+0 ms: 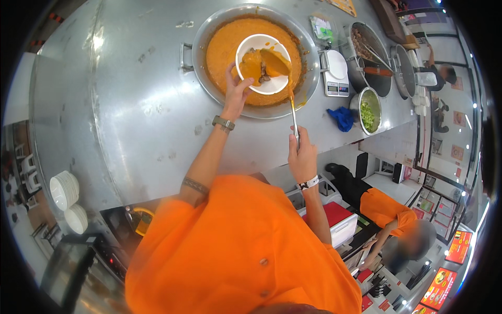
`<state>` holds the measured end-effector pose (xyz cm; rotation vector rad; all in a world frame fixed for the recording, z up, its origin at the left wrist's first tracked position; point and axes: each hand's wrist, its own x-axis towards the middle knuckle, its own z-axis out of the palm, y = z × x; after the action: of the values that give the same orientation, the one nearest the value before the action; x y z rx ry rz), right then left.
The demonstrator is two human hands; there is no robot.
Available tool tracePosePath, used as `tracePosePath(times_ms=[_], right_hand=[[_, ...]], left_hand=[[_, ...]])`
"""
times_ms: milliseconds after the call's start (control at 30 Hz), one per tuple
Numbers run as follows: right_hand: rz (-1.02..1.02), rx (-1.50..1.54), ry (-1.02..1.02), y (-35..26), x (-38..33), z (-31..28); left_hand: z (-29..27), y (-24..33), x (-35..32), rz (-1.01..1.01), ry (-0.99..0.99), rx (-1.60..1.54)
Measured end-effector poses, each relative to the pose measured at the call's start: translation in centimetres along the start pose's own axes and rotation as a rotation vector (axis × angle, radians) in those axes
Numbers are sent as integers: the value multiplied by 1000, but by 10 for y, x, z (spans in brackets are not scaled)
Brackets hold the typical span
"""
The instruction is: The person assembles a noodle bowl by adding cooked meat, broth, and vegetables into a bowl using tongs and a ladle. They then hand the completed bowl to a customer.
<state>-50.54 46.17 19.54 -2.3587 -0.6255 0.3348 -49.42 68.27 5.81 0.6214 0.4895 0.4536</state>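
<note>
My left hand (236, 89) holds a white bowl (272, 83) by its rim over a wide metal pan of orange curry (225, 47). The bowl holds orange sauce and some dark pieces. My right hand (301, 154) grips the long metal handle of a ladle (277, 64), whose scoop tilts inside the bowl with orange sauce in it. A watch is on my left wrist and a white band on my right wrist.
The pan rests on a steel counter (130, 115). To the right stand a white scale (335, 73), a blue cloth (342, 118), a pot of chopped greens (369, 112) and more pots (374, 52). Stacked white bowls (65, 191) sit lower left. A person in orange (389, 214) bends lower right.
</note>
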Motion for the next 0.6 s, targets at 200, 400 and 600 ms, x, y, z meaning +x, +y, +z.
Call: tracePosePath(times_ms=[200, 400, 600], right_hand=[[8, 53, 46, 1, -6, 17], [62, 46, -21, 4, -6, 30], [63, 85, -15, 2, -1, 31]], left_hand=[[-3, -3, 1, 20, -17, -54], [-6, -9, 5, 51, -27, -108], [-9, -8, 9, 81, -37, -104]])
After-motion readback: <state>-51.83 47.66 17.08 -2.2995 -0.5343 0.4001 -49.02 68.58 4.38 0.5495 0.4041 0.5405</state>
